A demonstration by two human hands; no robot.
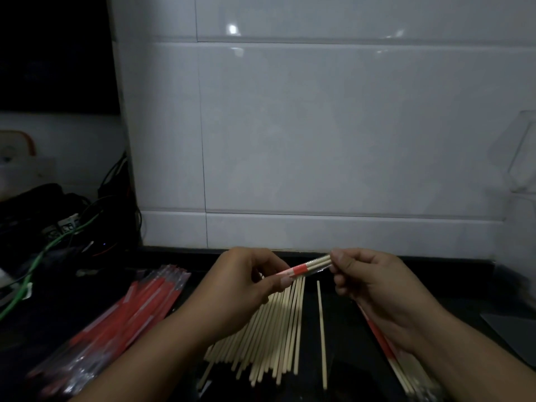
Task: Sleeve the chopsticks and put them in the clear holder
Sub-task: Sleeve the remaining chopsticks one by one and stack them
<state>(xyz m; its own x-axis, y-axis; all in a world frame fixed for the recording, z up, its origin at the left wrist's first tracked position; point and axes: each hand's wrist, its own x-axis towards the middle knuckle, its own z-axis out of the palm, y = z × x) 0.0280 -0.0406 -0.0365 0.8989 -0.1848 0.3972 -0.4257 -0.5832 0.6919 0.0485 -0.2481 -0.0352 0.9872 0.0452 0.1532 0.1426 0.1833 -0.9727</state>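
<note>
A pair of pale wooden chopsticks (317, 263) lies inside a red and clear sleeve (298, 269), held level above the counter. My left hand (246, 288) pinches the sleeve's red end. My right hand (374, 282) pinches the chopsticks' other end. Under my hands a loose pile of bare chopsticks (269, 338) fans across the dark counter, with a single chopstick (321, 332) lying apart to its right. The clear holder (522, 158) hangs on the tiled wall at the far right, faint and hard to make out.
A stack of empty red sleeves (121, 323) lies at the left. Sleeved chopsticks (397, 358) lie under my right forearm. Tangled cables (58, 227) and a green wire (34, 265) crowd the far left. White wall tiles (319, 140) stand close behind the counter.
</note>
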